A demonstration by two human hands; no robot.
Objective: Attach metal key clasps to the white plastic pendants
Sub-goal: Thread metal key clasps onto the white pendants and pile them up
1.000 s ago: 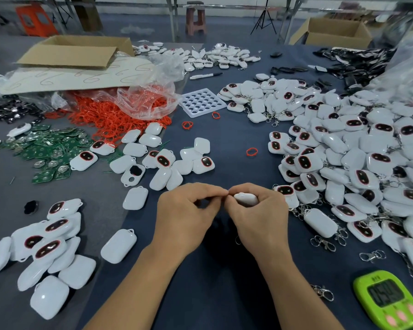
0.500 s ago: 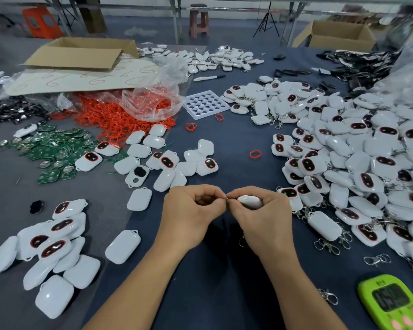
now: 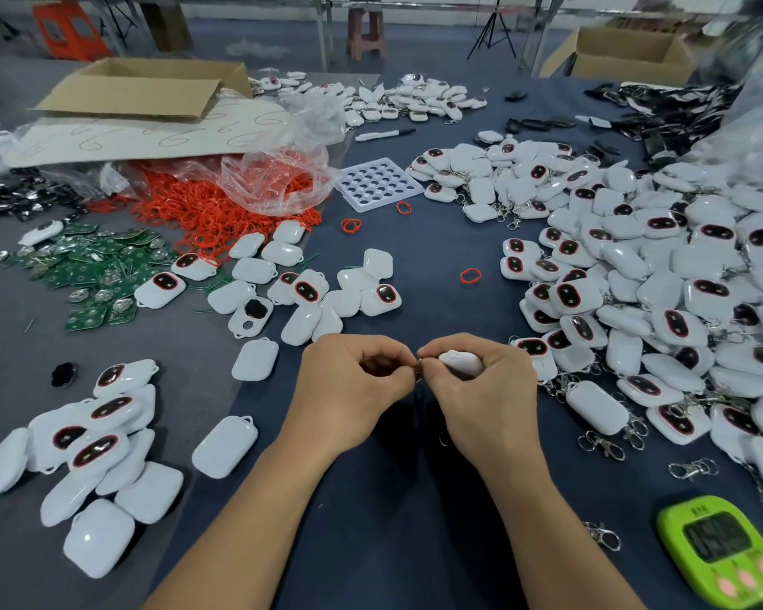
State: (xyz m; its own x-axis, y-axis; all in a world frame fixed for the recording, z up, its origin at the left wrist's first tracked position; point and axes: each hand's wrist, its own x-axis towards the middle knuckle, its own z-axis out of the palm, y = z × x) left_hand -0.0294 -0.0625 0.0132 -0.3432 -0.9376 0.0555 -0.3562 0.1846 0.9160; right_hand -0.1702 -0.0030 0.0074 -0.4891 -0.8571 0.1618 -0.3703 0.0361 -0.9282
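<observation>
Hands barely moved: right hand grips the rounded white plastic pendant at six o'clock; left hand pinches the silver metal clasp ring at its nine o'clock. Likely mid-threading; next, wind it through.

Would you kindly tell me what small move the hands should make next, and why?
Probably work the metal ring through the loop of the white pendant: the left hand pinches the ring right at the pendant's end, which the right hand grips. The loop itself is hidden, so this is a guess.
</observation>
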